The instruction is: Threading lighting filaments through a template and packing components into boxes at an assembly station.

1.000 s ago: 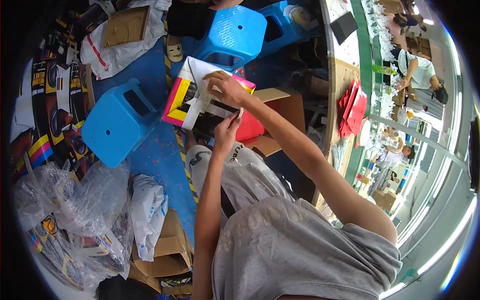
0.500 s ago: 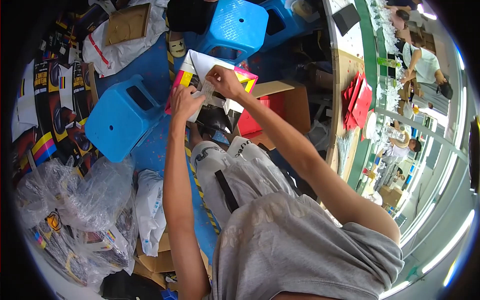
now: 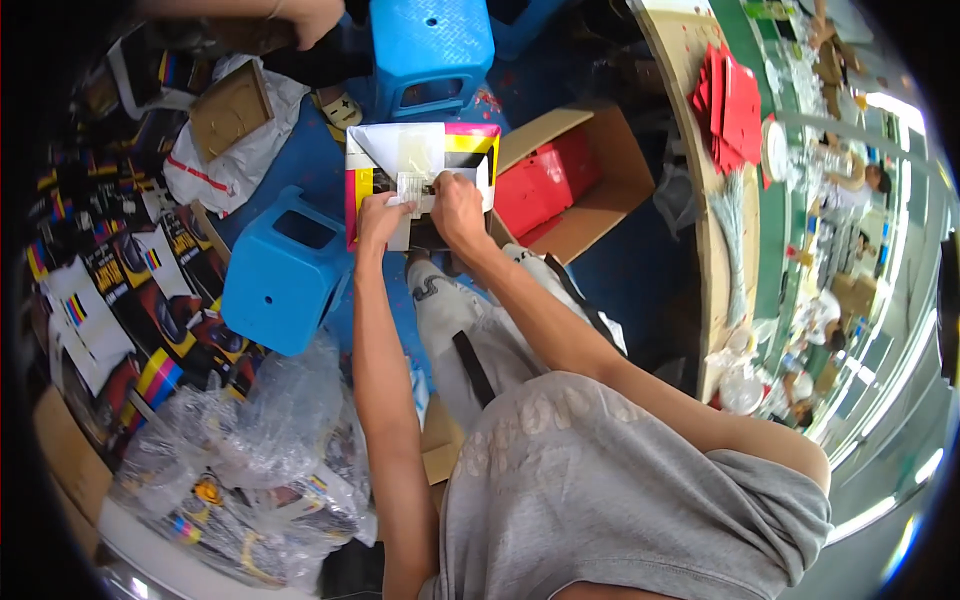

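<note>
A printed cardboard box (image 3: 382, 140) in white, magenta, yellow and black sits in front of my knees, its white flaps facing up. Down the middle of the flaps runs a strip of translucent tape (image 3: 416, 152). My left hand (image 3: 378, 220) is at the box's near left side, thumb and fingers pinched at the strip's lower end. On the other side of the strip, my right hand (image 3: 459, 212) has its fingers curled at the strip's edge. The fingertips partly hide the tape's end.
An open carton (image 3: 620, 180) holding red sheets (image 3: 545, 185) stands right of the box. Blue stools (image 3: 285, 280) (image 3: 432, 50) stand left and beyond. Plastic-wrapped goods (image 3: 250, 480) lie at lower left. Another person's arm (image 3: 300, 15) enters at upper left. A workbench (image 3: 690, 90) runs along the right.
My view has shifted and the box now sits squarer to me. My right hand has come down nearer my left, along the tape. Another person's arm has appeared at upper left.
</note>
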The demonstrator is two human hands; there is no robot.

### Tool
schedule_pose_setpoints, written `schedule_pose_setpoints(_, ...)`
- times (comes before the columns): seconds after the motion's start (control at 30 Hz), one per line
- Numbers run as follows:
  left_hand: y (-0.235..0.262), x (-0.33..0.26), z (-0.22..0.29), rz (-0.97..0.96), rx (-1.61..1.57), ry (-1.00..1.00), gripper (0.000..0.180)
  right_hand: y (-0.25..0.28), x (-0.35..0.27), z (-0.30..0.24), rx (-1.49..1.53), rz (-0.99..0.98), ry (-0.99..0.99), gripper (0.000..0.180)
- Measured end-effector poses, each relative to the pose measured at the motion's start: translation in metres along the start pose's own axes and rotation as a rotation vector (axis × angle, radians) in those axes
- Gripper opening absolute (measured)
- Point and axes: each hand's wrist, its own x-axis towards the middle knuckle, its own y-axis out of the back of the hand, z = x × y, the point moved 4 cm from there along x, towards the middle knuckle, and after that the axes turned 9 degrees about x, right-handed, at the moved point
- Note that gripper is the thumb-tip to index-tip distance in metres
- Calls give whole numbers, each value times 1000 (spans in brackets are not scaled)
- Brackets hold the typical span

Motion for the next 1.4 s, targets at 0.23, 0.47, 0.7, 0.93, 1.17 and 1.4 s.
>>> schedule_pose_setpoints(0.23,9,5,-13,-98,-187,-3,39,71,-6,55,184,214,-278,10)
schedule_pose_setpoints(0.47,10,11,1,-251,-203,-11,43,105,-2,80,901,36,-438,10)
schedule_pose_setpoints(0.7,9,5,10,-306,-306,28,37,12,-19,13,802,87,-288,14)
schedule_pose_setpoints(0.93,10,1,9,-284,-301,62,34,5,-10,8,562,154,-178,12)
schedule_pose_setpoints(1.17,9,8,15,-292,-248,77,37,-1,-4,1,496,190,-86,10)
schedule_pose_setpoints(1.4,8,2,13,-233,-311,64,39,-3,-6,3,437,199,23,10)
